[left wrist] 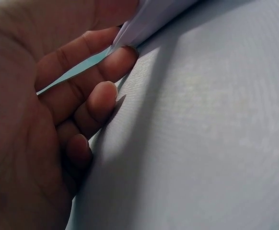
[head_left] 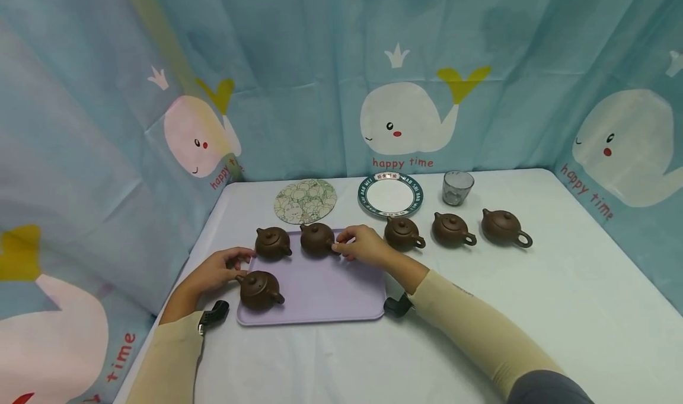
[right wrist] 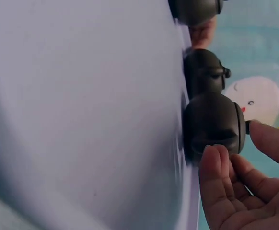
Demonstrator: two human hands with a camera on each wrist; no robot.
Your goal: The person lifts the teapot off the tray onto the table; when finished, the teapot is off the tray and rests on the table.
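Several dark brown teapots with lids stand in this scene. My right hand (head_left: 365, 247) holds the teapot (head_left: 317, 239) at the tray's back edge, by the side where the handle is. In the right wrist view the fingertips cover part of that teapot (right wrist: 211, 120), and the thumb overlaps its lid knob. A purple tray (head_left: 331, 291) lies beneath it. Two more teapots are at the tray's left: one at the back (head_left: 272, 243), one in front (head_left: 259, 290). My left hand (head_left: 217, 270), fingers loosely bent, touches the tray's left rim beside them.
Three teapots stand in a row right of the tray, among them the rightmost teapot (head_left: 501, 227). Behind are a patterned round mat (head_left: 305, 201), a green-rimmed plate (head_left: 391, 196) and a glass (head_left: 457, 188). A whale-print curtain (head_left: 299, 119) borders the white table (head_left: 480, 297).
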